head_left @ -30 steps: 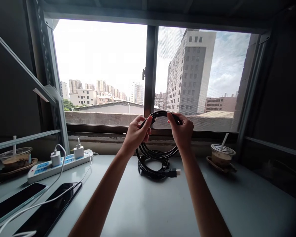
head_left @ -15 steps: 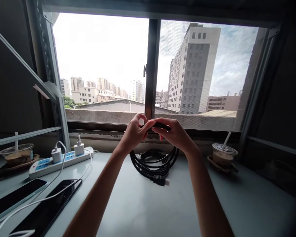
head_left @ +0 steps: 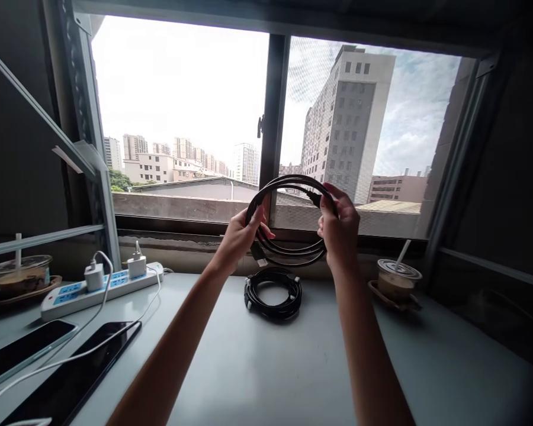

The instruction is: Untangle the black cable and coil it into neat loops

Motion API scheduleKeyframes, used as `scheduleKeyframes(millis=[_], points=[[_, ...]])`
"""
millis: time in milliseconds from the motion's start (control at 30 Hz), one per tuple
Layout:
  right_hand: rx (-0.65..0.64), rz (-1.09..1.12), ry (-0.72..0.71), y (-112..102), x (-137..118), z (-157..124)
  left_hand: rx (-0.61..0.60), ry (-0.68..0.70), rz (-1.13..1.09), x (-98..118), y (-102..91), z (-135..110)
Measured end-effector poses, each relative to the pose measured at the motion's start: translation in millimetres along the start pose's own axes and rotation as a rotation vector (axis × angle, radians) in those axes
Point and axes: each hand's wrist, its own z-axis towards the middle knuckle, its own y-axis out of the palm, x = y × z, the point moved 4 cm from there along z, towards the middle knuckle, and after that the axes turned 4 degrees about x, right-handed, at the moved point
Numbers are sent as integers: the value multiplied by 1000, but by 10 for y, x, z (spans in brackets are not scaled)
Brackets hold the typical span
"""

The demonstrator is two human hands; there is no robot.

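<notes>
I hold a black cable wound into a round coil [head_left: 288, 183] up in front of the window. My left hand [head_left: 242, 234] grips the coil's left side and my right hand [head_left: 340, 228] grips its right side, fingers wrapped round the strands. A plug end hangs near my left palm. Below the raised coil a second coiled black cable [head_left: 273, 294] lies on the grey table [head_left: 270, 367], untouched.
A white power strip [head_left: 98, 285] with two chargers lies at the left, with white leads running to two dark phones [head_left: 66, 378]. A lidded drink cup [head_left: 18, 275] stands far left, another cup with a straw [head_left: 397, 278] at right. A metal shelf frame [head_left: 89, 148] rises at left.
Both hands have lifted the coil up off the table and spread apart, opening the loop into a wide ring. The second coil stays on the table.
</notes>
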Motion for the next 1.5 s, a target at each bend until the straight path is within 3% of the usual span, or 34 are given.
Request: scheduleKeyframes(millis=[167, 333, 467, 667, 833, 1033, 1233, 1500], points=[[-232, -38, 206, 28, 55, -60, -23, -182, -297, -47, -29, 16], [-448, -46, 201, 48, 34, -110, -174, -247, -297, 78, -77, -43], [-436, -137, 124, 39, 10, -116, -271, -231, -187, 164, -69, -84], [-475, -298, -19, 82, -95, -182, -177, -267, -33, 99, -121, -48], [-509, -420, -99, 156, -148, -244, -185, -309, 19, 21, -161, -16], [-526, -509, -200, 216, -214, -280, -22, -232, 111, 38, -221, -7], [-604, -365, -96, 190, -199, -271, 42, -172, 119, 93, -181, -49], [-575, -248, -28, 129, -179, -227, 124, 83, 293, 316, 47, -202]])
